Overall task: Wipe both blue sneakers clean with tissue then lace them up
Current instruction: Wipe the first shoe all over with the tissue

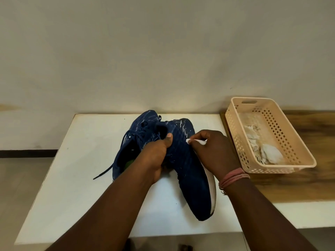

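Now both hands — left hand (155,156) gripping sneaker (188,171), right hand (212,151) pinching tissue (196,141)

The 2 blue sneakers (188,160) look of woven matt cloth with smooth white soles. The basket (235,124) is glossy perforated plastic, holding crumpled paper tissue (270,153).

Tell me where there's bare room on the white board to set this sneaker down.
Free: the board left of the other sneaker and its lace, and its near-right corner. Crowded: the middle, where both hands work on the held sneaker, and the basket of used tissues.
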